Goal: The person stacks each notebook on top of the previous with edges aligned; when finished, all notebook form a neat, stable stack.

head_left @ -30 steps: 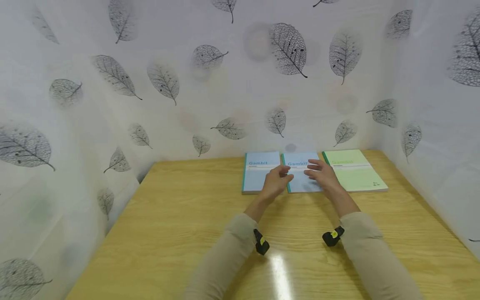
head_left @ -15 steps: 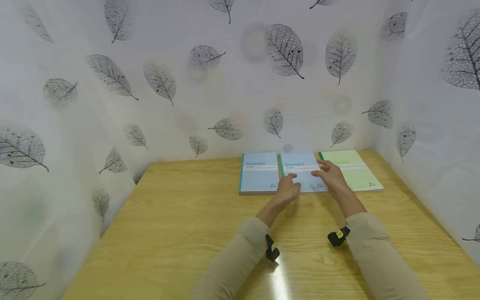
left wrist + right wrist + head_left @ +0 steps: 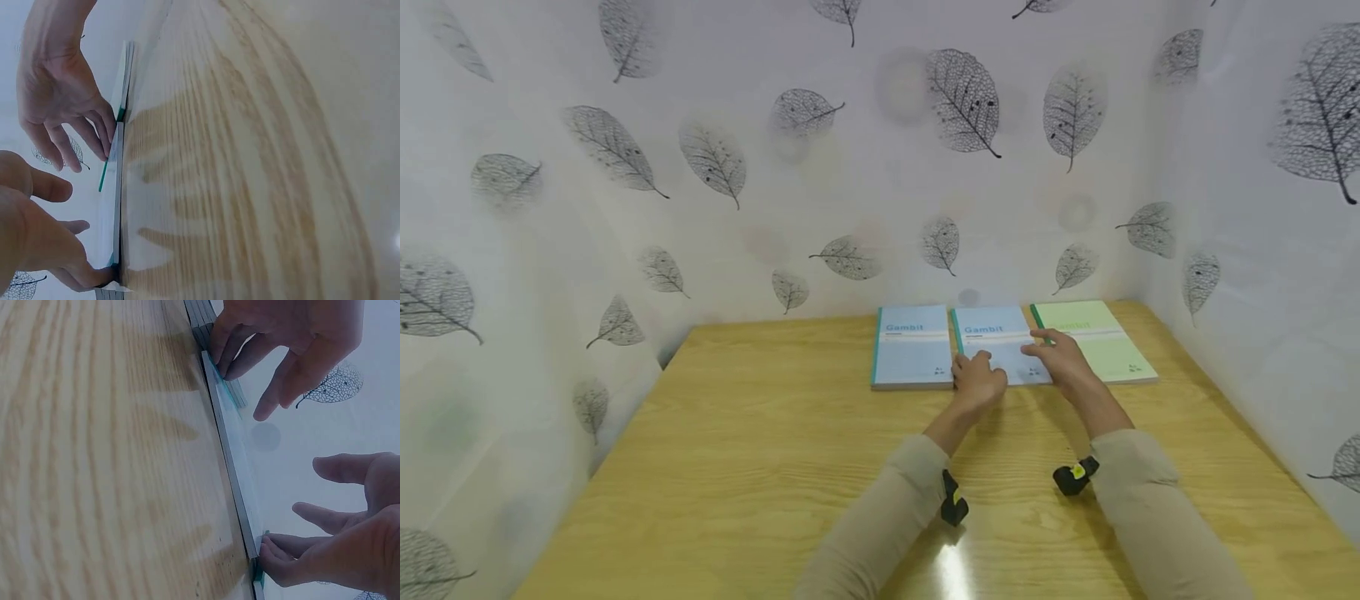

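Note:
Three "Gambit" notebooks lie in a row at the table's back. The blue middle notebook point(image 3: 1000, 348) has my left hand point(image 3: 979, 385) at its front-left corner, fingertips right at the teal spine edge. Along its right edge, my right hand point(image 3: 1064, 363) touches with its lower fingers, and the thumb and index stay apart from it. In the left wrist view, the left hand's thumb point(image 3: 53, 187) is raised off the cover. The right wrist view shows the notebook's thin edge point(image 3: 226, 447) flat on the wood between both hands.
Left of the middle notebook lies another blue notebook point(image 3: 913, 350), which looks like a thicker pile point(image 3: 200, 317) in the right wrist view. A green notebook point(image 3: 1112, 354) lies at the right. Leaf-patterned white curtain point(image 3: 865, 183) encloses the wooden table point(image 3: 760, 467).
From over the notebooks, the left hand has moved toward me and down to the middle notebook's front-left corner. The right hand has shifted to its right edge. The notebooks keep their arrangement.

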